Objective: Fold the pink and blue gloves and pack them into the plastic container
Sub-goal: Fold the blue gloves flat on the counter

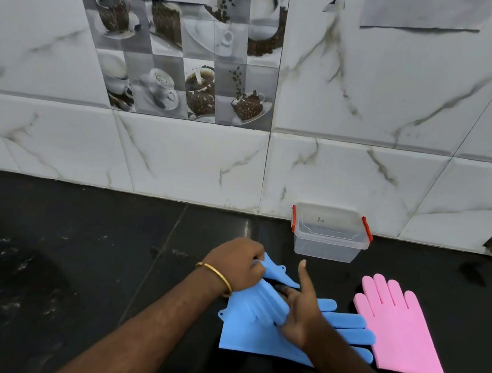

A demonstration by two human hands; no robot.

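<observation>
Lower centre of frame: flat blue silicone glove (245, 333) on a glossy black countertop (77, 259), its cuff corner pinched and lifted by the left hand (237, 266), which wears a thin gold bangle (216, 275), while the right hand (299, 312) presses flat across its middle. Lower right: pink silicone glove (397, 329) lying flat, fingers toward the wall, just beside the blue fingertips. Centre right, against the white marble-pattern tiled wall (400, 112): clear, lidless plastic container with red side clips (329, 237).
</observation>
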